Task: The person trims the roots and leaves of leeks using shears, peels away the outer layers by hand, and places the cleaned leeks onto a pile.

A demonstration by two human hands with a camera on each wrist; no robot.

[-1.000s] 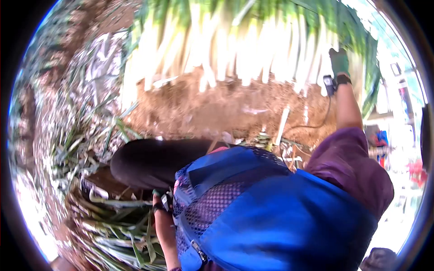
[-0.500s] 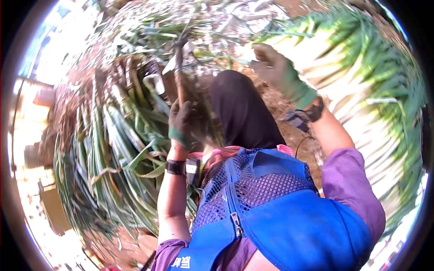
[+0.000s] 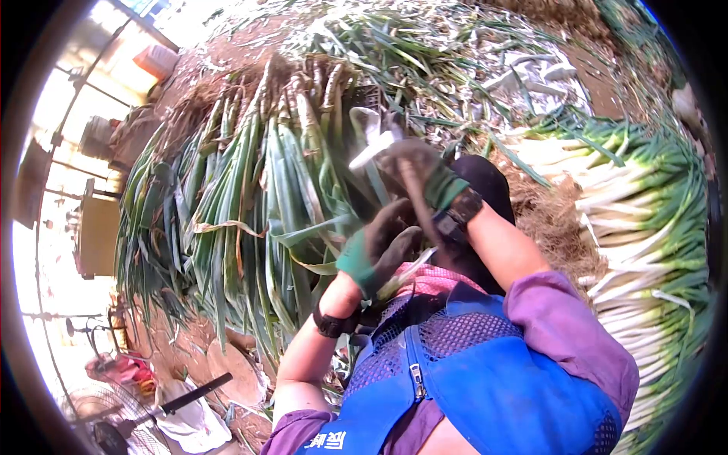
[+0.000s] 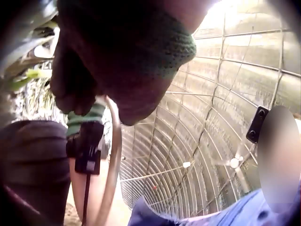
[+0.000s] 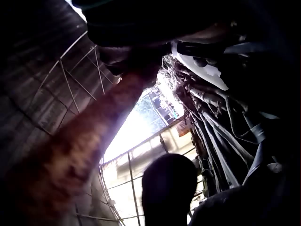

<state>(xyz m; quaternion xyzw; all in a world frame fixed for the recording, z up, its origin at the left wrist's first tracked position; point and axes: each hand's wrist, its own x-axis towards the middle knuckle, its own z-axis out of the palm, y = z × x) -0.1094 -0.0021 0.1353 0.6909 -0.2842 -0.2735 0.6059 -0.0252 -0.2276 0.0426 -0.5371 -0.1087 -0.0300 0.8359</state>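
In the head view my gloved right hand (image 3: 418, 158) grips the brown wooden handle (image 3: 419, 201) of a tool. A pale blade-like piece (image 3: 374, 150) shows beside that hand, and again as a whitish blade (image 5: 202, 70) in the dark right wrist view. My gloved left hand (image 3: 377, 249) is just below, its fingers loosely bent and parted, fingertips close to the handle. The left wrist view has this glove (image 4: 122, 61) from beneath, with the handle (image 4: 113, 160) running past it. Untrimmed long green onions (image 3: 296, 182), roots at the top, lie in a big heap left of both hands.
Cleaned long green onions (image 3: 637, 250) with white stalks are laid in a row at the right. Brown cut roots (image 3: 557, 227) lie beside my dark-trousered knee (image 3: 485, 186). Leaf scraps (image 3: 425, 53) cover the ground ahead. At lower left is a wire fan guard (image 3: 102, 387).
The view has swung left from the onion row to the heap. The right hand came over from the row, and the tool handle passed from the left hand to the right.
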